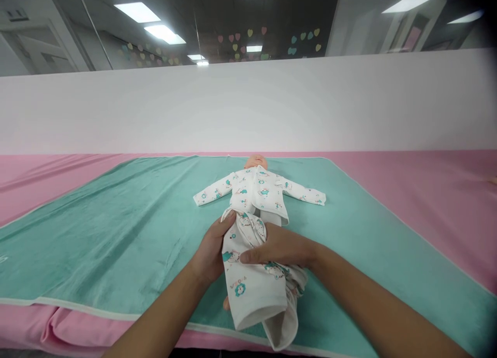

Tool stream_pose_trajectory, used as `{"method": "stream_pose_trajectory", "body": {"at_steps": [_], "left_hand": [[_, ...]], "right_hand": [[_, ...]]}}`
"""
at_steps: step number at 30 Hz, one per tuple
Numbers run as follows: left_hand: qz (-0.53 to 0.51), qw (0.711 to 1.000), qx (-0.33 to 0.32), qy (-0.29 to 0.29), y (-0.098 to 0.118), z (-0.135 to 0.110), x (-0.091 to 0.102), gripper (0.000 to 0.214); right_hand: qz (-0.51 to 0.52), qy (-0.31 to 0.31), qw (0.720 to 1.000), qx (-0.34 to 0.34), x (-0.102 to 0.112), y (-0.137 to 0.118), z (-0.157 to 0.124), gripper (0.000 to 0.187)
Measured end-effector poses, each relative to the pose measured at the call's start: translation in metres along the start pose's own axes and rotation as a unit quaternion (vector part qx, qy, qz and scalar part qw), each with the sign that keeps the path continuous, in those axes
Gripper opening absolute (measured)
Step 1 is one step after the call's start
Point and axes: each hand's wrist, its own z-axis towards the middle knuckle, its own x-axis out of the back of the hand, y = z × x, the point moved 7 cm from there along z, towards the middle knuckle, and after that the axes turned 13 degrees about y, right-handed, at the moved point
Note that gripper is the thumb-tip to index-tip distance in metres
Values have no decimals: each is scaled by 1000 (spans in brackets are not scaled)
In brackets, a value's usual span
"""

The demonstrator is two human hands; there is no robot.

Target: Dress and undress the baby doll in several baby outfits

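A baby doll [256,161] lies on its back, dressed in a white printed long-sleeved top [243,189] with both sleeves spread out to the sides. Over its lower body are white baby trousers [258,296] with a teal and orange print, their leg openings toward me. My left hand [212,249] grips the trousers at their left edge near the waist, thumb on top. From the right, my right hand [277,246] is closed on the bunched fabric, thumb across the front. The doll's legs are hidden by the cloth.
A teal blanket [116,233] with a pale border lies over a pink cover [419,192]. Behind rises a low white wall [248,109], topped by glass with heart stickers. At the far right edge, part of another person's hand [493,180] shows.
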Motion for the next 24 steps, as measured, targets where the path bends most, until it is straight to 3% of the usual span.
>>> {"method": "stream_pose_trajectory", "body": {"at_steps": [4,8,11,13,16,18,24], "left_hand": [[15,1000,-9,-19,1,-3,-6,44],[91,988,-122,-8,12,-4,-7,39],[194,963,-186,1,15,-3,-5,32],[248,951,-184,-17,10,-3,-6,30],[275,949,-155,-17,5,-2,-5,24],[227,963,-145,3,7,-3,-3,21],[22,994,-109,12,14,0,0,23]], "right_hand": [[15,-29,999,-22,-2,6,-3,44],[163,-57,985,-4,-4,8,-6,50],[272,13,962,32,6,10,-1,48],[290,72,954,35,13,14,2,47],[267,115,956,32,18,13,2,48],[237,107,965,36,17,7,2,46],[52,-44,996,52,-4,0,2,46]]}}
